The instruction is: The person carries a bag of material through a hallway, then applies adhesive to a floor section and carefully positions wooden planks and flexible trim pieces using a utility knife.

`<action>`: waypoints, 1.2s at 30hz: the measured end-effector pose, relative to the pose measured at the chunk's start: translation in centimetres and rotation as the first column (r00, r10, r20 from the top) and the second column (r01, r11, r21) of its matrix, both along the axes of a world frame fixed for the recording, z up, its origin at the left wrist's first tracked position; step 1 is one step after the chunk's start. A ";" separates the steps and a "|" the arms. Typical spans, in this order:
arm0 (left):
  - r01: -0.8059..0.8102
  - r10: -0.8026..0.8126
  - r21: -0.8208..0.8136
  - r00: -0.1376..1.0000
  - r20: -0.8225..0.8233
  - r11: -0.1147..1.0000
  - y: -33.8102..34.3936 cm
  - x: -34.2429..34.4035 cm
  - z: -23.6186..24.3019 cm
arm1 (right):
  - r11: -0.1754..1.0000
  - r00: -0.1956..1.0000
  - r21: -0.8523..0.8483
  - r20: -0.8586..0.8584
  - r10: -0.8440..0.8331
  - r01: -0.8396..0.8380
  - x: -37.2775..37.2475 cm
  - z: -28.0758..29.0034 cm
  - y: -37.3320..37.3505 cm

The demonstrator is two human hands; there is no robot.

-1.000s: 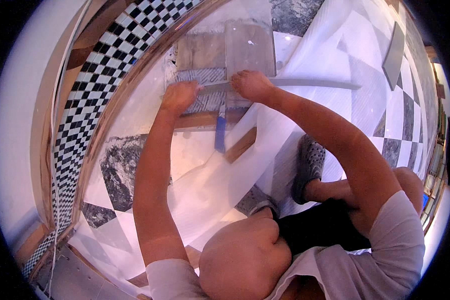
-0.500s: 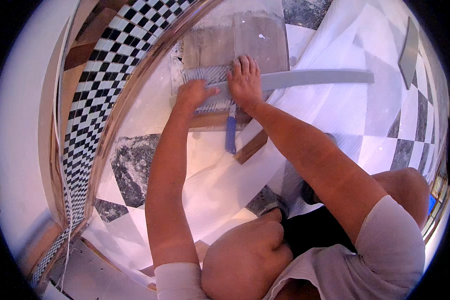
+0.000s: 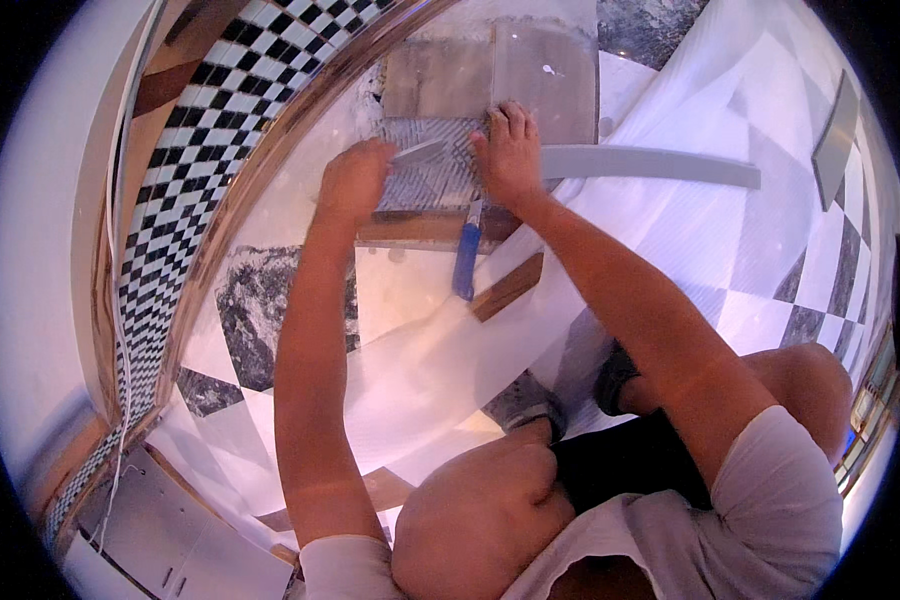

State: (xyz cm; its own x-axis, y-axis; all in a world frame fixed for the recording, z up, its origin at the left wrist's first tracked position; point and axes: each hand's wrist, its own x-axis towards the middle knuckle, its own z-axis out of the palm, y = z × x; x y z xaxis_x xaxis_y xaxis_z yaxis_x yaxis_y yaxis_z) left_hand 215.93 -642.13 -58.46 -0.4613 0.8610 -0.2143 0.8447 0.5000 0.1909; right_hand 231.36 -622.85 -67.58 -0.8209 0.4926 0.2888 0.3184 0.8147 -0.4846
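Observation:
A long flat grey strip (image 3: pixel 660 165) lies crosswise, its near-hand end under my right hand (image 3: pixel 512 160). My right fingers bend over that end beside a grey-brown tile. To the left, my left hand (image 3: pixel 355 182) is closed, slightly blurred, with a short thin pale grey strip piece (image 3: pixel 420 152) sticking out of it. Between and below the hands is a patch of ridged grey adhesive (image 3: pixel 425 180). A blue-handled tool (image 3: pixel 466 262) with a metal upper part lies just below my right hand; its tip is hidden.
Two grey-brown tiles (image 3: pixel 547 80) are set beyond the adhesive. White translucent sheeting (image 3: pixel 670 230) covers much of the checkered floor. A wooden piece (image 3: pixel 510 286) lies near the tool; another grey strip (image 3: pixel 832 140) is at far right. A black-and-white mosaic band (image 3: pixel 195 150) runs along the left.
My left hand has moved left, away from my right hand, with a short piece in it. The long strip no longer reaches across to the left hand. The view has shifted slightly.

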 end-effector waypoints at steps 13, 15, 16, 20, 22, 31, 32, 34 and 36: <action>0.102 -0.038 0.383 0.984 -0.171 0.918 -2.2 6.0 -7.0 | 0.737 0.549 -0.006 0.664 0.508 -0.676 3.8 8.7 8.4; 0.149 -0.097 0.350 0.982 -0.163 0.925 -2.8 5.7 -7.6 | 0.780 0.657 0.057 0.578 0.483 -0.623 3.6 10.3 9.9; 0.170 -0.124 0.335 0.980 -0.154 0.927 -3.0 5.8 -7.7 | 0.800 0.705 0.084 0.533 0.468 -0.594 3.6 11.1 10.7; 0.097 -0.101 0.300 0.995 -0.004 0.949 -2.4 5.1 -6.7 | 0.783 0.729 0.083 0.436 0.529 -0.617 2.8 13.5 12.8; 0.081 -0.106 0.315 0.992 0.064 0.946 -2.1 4.6 -6.1 | 0.793 0.700 0.017 0.482 0.527 -0.609 2.4 14.3 13.0; 0.022 -0.056 0.263 0.991 0.123 0.965 -2.5 4.0 -6.5 | 0.780 0.689 -0.082 0.419 0.592 -0.620 3.0 11.7 11.6; 0.020 -0.055 0.261 0.990 0.128 0.965 -2.5 4.1 -6.6 | 0.782 0.690 -0.065 0.429 0.583 -0.620 3.0 11.4 11.2; 0.019 -0.057 0.258 0.988 0.140 0.966 -2.5 4.1 -7.1 | 0.786 0.692 -0.035 0.450 0.564 -0.617 3.1 10.9 10.2; 0.014 -0.047 0.239 0.990 0.133 0.971 -2.7 4.2 -7.5 | 0.768 0.689 -0.027 0.421 0.590 -0.640 2.8 10.4 9.4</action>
State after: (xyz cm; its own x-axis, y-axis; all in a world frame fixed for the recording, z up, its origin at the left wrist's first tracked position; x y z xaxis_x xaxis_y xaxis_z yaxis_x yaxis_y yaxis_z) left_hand 220.14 -644.88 -65.97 -0.4146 0.9079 -0.0612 0.8166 0.4009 0.4152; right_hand 234.15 -613.46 -57.22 -0.9791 -0.1785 -0.0976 -0.1378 0.9348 -0.3273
